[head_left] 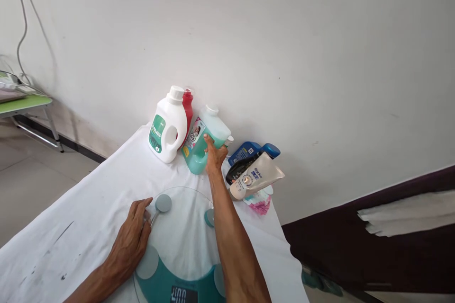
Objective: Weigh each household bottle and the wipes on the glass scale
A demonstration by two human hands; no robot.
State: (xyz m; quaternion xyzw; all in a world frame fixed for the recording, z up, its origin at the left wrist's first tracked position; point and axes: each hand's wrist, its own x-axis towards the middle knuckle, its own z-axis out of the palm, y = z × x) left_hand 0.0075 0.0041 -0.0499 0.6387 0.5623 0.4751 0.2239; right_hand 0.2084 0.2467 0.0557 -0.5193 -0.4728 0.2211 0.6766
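My right hand (214,156) is closed round the side of a light green jug (203,141) with a white cap and a label, which leans tilted against the wall. My left hand (132,239) rests on the left edge of a round glass bathroom scale (177,241), fingers bent against its rim. The scale lies flat on a white cloth (88,227) and has grey pads and a teal base. My right forearm crosses over the scale.
A white detergent jug (167,125) and a red bottle (187,104) stand left of the green jug by the wall (284,33). Blue bottles (249,150), a black tube and a beige tube (258,176) lie to the right. A green table (21,104) stands at far left.
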